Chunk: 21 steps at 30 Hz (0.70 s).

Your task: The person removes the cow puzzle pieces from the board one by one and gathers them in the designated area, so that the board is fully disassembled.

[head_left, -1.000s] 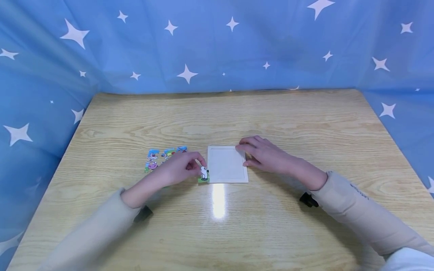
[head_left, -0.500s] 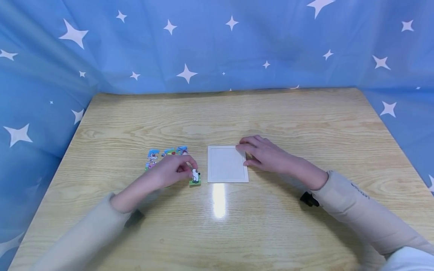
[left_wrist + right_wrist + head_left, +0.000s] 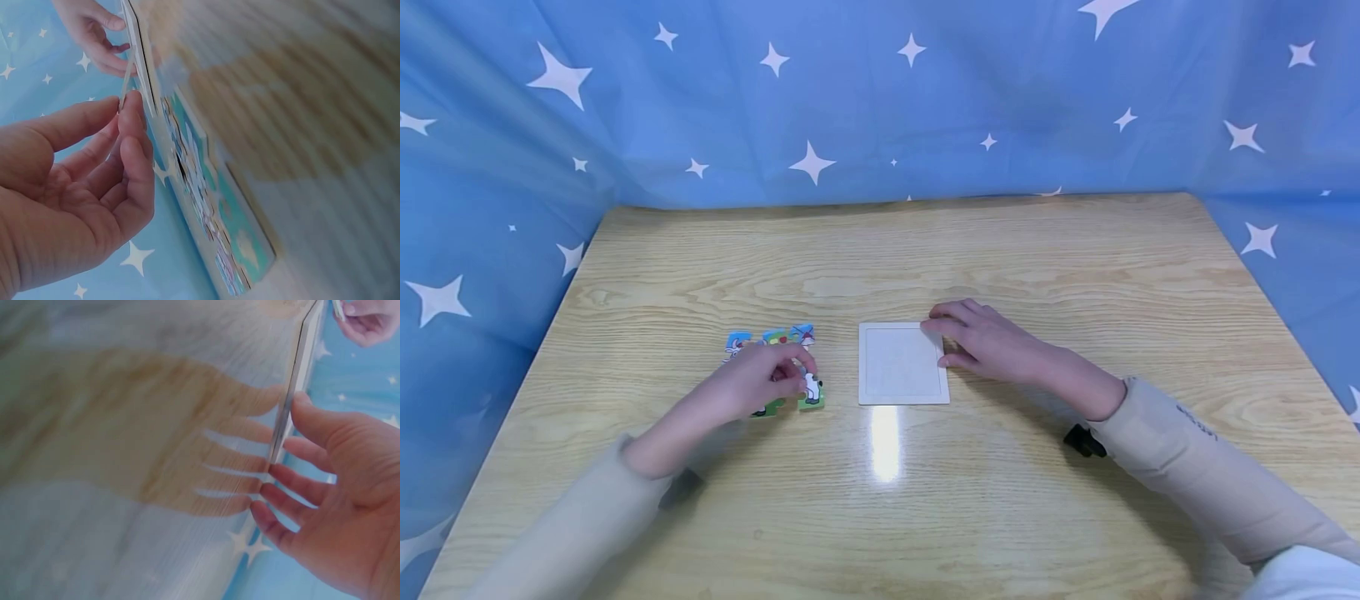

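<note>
My left hand [image 3: 752,383] pinches a puzzle piece [image 3: 812,392] with a white animal's legs on green, between thumb and index finger. In the left wrist view this piece [image 3: 127,75] shows edge-on at the fingertips, raised above the table. Other colourful puzzle pieces [image 3: 802,334] lie beneath and beyond that hand, partly hidden by it. To their right lies a flat white puzzle tray [image 3: 862,367] with a raised border and nothing in it. My right hand [image 3: 988,343] rests at the tray's right edge, its fingers loosely extended; the right wrist view shows the fingertips along the tray's side [image 3: 287,403].
The wooden table [image 3: 1000,500] carries a bright light reflection just in front of the tray. A blue curtain [image 3: 880,100] with white stars hangs behind the table and along its sides.
My left hand has carried the pinched piece leftward, from beside the tray's left edge to next to the other pieces. The right hand and the tray have stayed in place.
</note>
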Motion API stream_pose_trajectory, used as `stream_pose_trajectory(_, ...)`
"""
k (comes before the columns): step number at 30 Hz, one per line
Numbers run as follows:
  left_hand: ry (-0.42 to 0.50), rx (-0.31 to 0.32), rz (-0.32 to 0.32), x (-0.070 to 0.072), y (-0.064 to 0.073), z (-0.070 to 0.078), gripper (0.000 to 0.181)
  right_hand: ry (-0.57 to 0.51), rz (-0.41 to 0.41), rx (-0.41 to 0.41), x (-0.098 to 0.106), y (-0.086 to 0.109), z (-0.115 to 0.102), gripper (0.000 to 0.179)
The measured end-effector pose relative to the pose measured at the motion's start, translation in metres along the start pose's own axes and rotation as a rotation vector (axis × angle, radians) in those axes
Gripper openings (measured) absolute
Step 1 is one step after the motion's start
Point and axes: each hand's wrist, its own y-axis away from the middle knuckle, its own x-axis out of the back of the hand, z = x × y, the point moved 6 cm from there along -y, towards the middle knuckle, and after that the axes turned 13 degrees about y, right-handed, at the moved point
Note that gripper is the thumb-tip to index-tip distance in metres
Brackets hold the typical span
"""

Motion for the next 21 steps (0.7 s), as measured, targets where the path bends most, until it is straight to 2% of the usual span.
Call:
stream_pose_trajectory(10,0.01,-0.01,0.009,0.0014,0.0027,-0.0054,0.012,0.001,-0.002,0.002,0.0005,0.0005,-0.001,0.047)
stream_pose_trajectory(21,-0.024,0.045,0.012,0.0034,0.0051,-0.0071,0.014,-0.007,-0.011,-0.002,0.0001,0.0003,0.0002,0.047)
